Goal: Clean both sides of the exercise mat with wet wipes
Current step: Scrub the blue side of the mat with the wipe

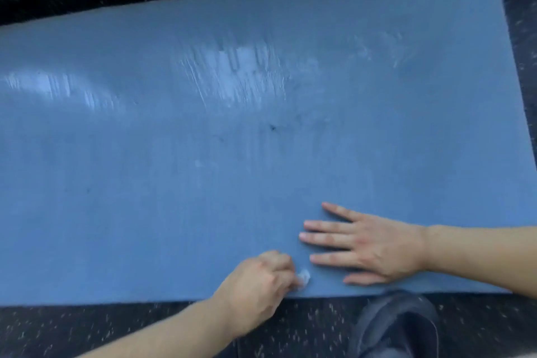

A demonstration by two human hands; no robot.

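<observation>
A blue exercise mat (pixel 203 168) lies flat across a dark speckled floor and fills most of the view. Wet streaks shine on its far middle and far left. My left hand (pixel 258 285) is near the mat's front edge, fingers curled around a small crumpled white wet wipe (pixel 304 277) that touches the mat. Just to its right, my right hand (pixel 369 244) lies flat on the mat, palm down, fingers spread and pointing left, holding nothing.
Black speckled floor (pixel 87 328) borders the mat in front and behind. My knee in dark grey cloth (pixel 398 328) sits at the bottom right, against the mat's front edge. The mat's right end (pixel 511 96) is in view.
</observation>
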